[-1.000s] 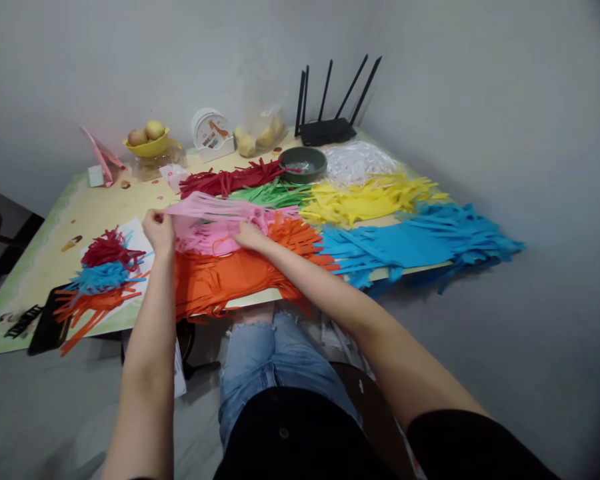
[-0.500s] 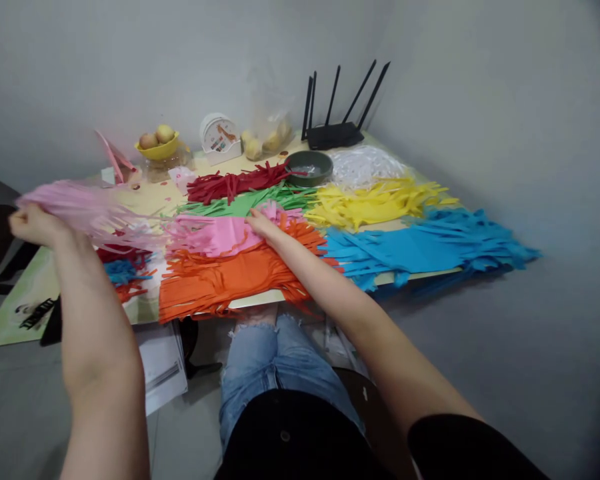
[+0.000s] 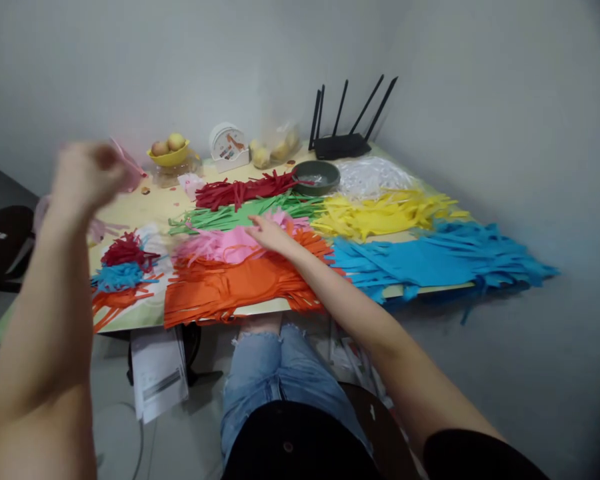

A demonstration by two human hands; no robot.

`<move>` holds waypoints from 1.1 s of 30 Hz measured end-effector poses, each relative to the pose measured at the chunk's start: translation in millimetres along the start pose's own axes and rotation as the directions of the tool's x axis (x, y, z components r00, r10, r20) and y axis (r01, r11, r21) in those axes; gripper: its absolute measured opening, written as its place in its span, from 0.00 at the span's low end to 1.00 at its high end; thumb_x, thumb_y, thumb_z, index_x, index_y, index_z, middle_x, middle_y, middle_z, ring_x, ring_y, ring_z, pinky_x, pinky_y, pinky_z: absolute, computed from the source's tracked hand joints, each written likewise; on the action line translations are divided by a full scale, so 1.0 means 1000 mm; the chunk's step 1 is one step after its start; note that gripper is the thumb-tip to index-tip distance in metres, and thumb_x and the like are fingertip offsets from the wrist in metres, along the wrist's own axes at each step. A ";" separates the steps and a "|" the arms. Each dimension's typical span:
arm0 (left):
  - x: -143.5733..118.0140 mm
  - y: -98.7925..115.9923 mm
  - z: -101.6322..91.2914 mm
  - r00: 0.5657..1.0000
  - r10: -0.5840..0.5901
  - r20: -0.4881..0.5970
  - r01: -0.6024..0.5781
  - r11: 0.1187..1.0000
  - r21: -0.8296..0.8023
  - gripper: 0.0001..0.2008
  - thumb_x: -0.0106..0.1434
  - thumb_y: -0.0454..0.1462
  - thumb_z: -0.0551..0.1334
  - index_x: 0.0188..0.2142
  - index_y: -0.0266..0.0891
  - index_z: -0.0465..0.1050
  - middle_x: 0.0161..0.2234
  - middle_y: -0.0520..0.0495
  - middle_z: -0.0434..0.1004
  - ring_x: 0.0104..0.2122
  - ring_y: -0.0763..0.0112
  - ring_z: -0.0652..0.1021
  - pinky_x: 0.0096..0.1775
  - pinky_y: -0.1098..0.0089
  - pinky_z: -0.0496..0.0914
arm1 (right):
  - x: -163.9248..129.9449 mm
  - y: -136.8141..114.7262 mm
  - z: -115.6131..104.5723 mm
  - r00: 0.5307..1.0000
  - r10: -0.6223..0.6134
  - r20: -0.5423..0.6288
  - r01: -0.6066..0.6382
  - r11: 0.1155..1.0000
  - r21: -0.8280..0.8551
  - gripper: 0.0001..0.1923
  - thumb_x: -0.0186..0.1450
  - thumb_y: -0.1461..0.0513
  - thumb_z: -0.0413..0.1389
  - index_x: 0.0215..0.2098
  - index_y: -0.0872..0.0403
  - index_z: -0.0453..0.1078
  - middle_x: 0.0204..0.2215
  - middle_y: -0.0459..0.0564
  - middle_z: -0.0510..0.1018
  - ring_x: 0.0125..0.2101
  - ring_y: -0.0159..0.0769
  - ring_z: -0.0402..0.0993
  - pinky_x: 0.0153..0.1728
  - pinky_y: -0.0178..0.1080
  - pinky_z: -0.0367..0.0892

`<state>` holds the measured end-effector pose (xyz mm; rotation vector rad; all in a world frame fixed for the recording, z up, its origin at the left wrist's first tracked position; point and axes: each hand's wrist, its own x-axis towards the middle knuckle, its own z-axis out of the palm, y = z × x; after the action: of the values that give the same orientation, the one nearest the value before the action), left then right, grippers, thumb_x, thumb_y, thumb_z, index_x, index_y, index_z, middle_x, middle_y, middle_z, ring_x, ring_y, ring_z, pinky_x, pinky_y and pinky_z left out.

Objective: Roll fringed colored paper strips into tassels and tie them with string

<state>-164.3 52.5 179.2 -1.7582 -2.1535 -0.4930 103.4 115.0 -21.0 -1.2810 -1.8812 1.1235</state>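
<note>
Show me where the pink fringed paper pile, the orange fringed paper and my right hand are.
pink fringed paper pile (image 3: 220, 245), head view, middle of the pile.
orange fringed paper (image 3: 230, 288), head view, uncut middle band.
right hand (image 3: 269, 233), head view, back of the hand.

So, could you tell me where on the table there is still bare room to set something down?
The table is bare between the yellow fruit bowl, the red strips and the small mixed pile. A thinner gap lies between the yellow strips and blue strips. The middle, around the pink strips and orange strips, is crowded.
</note>
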 end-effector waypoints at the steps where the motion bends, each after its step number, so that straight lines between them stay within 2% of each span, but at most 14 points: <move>1: -0.015 0.021 0.004 0.990 0.043 0.133 -0.050 0.997 0.055 0.13 0.60 0.41 0.56 0.36 0.34 0.74 0.32 0.45 0.77 0.40 0.58 0.79 0.47 0.59 0.71 | -0.013 -0.011 -0.007 0.997 -0.072 0.000 0.072 0.997 -0.009 0.20 0.68 0.59 0.56 0.56 0.59 0.74 0.57 0.59 0.77 0.57 0.44 0.73 0.63 0.43 0.60; 2: -0.029 0.041 0.010 0.982 0.069 0.178 -0.089 0.991 0.102 0.11 0.59 0.40 0.58 0.34 0.35 0.74 0.31 0.43 0.77 0.38 0.56 0.79 0.45 0.59 0.71 | -0.027 -0.022 -0.014 0.986 -0.167 -0.017 0.166 0.986 -0.019 0.19 0.69 0.56 0.55 0.54 0.57 0.75 0.53 0.57 0.79 0.55 0.43 0.74 0.61 0.43 0.62; 3: -0.041 0.060 0.015 0.974 0.124 0.188 -0.146 0.983 0.112 0.09 0.59 0.39 0.58 0.33 0.36 0.74 0.30 0.42 0.77 0.37 0.55 0.79 0.43 0.59 0.71 | -0.038 -0.032 -0.019 0.942 -0.325 -0.079 0.323 0.945 -0.046 0.21 0.69 0.53 0.55 0.54 0.56 0.74 0.52 0.57 0.79 0.54 0.43 0.74 0.60 0.44 0.64; 6: -0.067 0.100 0.030 0.943 0.244 0.227 -0.251 0.968 0.001 0.05 0.58 0.35 0.59 0.29 0.38 0.73 0.27 0.43 0.75 0.31 0.55 0.78 0.38 0.62 0.70 | -0.058 -0.055 -0.024 0.741 -0.654 -0.151 0.626 0.755 -0.195 0.31 0.65 0.51 0.59 0.62 0.57 0.66 0.60 0.60 0.73 0.60 0.48 0.66 0.63 0.50 0.59; 7: -0.073 0.107 0.034 0.933 0.280 0.227 -0.274 0.960 -0.061 0.03 0.57 0.34 0.59 0.29 0.39 0.72 0.26 0.44 0.75 0.30 0.57 0.77 0.36 0.63 0.69 | -0.059 -0.059 -0.023 0.709 -0.693 -0.130 0.658 0.717 -0.230 0.34 0.64 0.52 0.60 0.64 0.58 0.64 0.62 0.61 0.71 0.61 0.49 0.64 0.64 0.52 0.58; 9: -0.080 0.116 0.039 0.924 0.324 0.202 -0.297 0.942 -0.156 0.02 0.56 0.33 0.60 0.28 0.40 0.72 0.24 0.46 0.73 0.27 0.59 0.76 0.34 0.64 0.68 | -0.057 -0.060 -0.019 0.712 -0.696 -0.091 0.657 0.707 -0.263 0.33 0.62 0.58 0.59 0.64 0.59 0.62 0.62 0.62 0.70 0.61 0.50 0.64 0.64 0.52 0.58; 11: -0.086 0.117 0.042 0.932 0.320 0.173 -0.285 0.938 -0.197 0.02 0.56 0.33 0.61 0.28 0.40 0.72 0.23 0.46 0.73 0.27 0.60 0.75 0.33 0.64 0.67 | -0.054 -0.058 -0.019 0.759 -0.647 -0.079 0.606 0.745 -0.279 0.26 0.62 0.63 0.56 0.58 0.59 0.68 0.56 0.60 0.75 0.57 0.48 0.68 0.60 0.49 0.61; 13: -0.091 0.111 0.043 0.927 0.332 0.174 -0.274 0.917 -0.289 0.03 0.58 0.34 0.61 0.28 0.40 0.72 0.24 0.46 0.75 0.28 0.61 0.76 0.33 0.65 0.67 | -0.054 -0.057 -0.027 0.823 -0.568 -0.032 0.537 0.795 -0.282 0.15 0.63 0.64 0.54 0.47 0.57 0.75 0.44 0.55 0.81 0.46 0.44 0.74 0.50 0.44 0.66; 15: -0.093 0.101 0.043 0.908 0.376 0.187 -0.258 0.851 -0.458 0.03 0.59 0.36 0.62 0.30 0.40 0.73 0.26 0.47 0.77 0.28 0.64 0.76 0.33 0.67 0.68 | -0.058 -0.060 -0.043 0.860 -0.510 0.028 0.499 0.827 -0.258 0.09 0.64 0.64 0.55 0.38 0.56 0.76 0.32 0.50 0.80 0.35 0.38 0.73 0.40 0.38 0.64; 21: -0.097 0.074 0.044 0.861 0.413 0.296 -0.058 0.658 -0.750 0.13 0.61 0.45 0.64 0.32 0.36 0.78 0.29 0.46 0.81 0.29 0.68 0.78 0.32 0.70 0.72 | -0.073 -0.075 -0.084 0.824 -0.565 0.027 0.562 0.813 -0.151 0.06 0.63 0.62 0.59 0.31 0.57 0.73 0.25 0.44 0.75 0.28 0.31 0.68 0.32 0.33 0.58; 25: -0.103 0.071 0.050 0.909 0.343 0.235 0.011 0.544 -0.839 0.11 0.60 0.44 0.65 0.33 0.37 0.77 0.27 0.48 0.79 0.26 0.70 0.77 0.30 0.71 0.73 | -0.076 -0.074 -0.088 0.844 -0.529 0.082 0.534 0.843 -0.062 0.07 0.63 0.61 0.59 0.28 0.56 0.71 0.23 0.43 0.75 0.26 0.31 0.69 0.32 0.33 0.60; 27: -0.106 0.070 0.053 0.935 0.291 0.203 0.032 0.503 -0.864 0.10 0.60 0.43 0.65 0.34 0.37 0.77 0.26 0.49 0.77 0.25 0.72 0.76 0.28 0.72 0.72 | -0.078 -0.071 -0.090 0.843 -0.536 0.052 0.536 0.844 0.010 0.06 0.65 0.61 0.58 0.33 0.56 0.72 0.27 0.44 0.77 0.27 0.32 0.71 0.33 0.34 0.63; 30: -0.110 0.065 0.057 0.971 0.201 0.132 0.016 0.492 -0.871 0.12 0.59 0.43 0.66 0.40 0.40 0.80 0.32 0.47 0.80 0.28 0.71 0.77 0.30 0.72 0.73 | -0.080 -0.066 -0.092 0.808 -0.590 -0.014 0.589 0.805 0.064 0.07 0.65 0.61 0.58 0.41 0.54 0.71 0.35 0.46 0.78 0.32 0.32 0.73 0.37 0.34 0.66; 33: -0.116 0.061 0.059 0.981 0.185 0.066 -0.034 0.491 -0.870 0.13 0.58 0.42 0.66 0.42 0.43 0.81 0.39 0.47 0.83 0.36 0.66 0.79 0.37 0.70 0.76 | -0.082 -0.060 -0.093 0.774 -0.632 -0.036 0.631 0.767 0.114 0.08 0.64 0.61 0.58 0.42 0.53 0.70 0.39 0.46 0.77 0.36 0.31 0.72 0.39 0.34 0.68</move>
<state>-84.0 -10.6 78.6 -2.4534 -1.9601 -1.7189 183.5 57.1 74.0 -0.4862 -1.9860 0.8434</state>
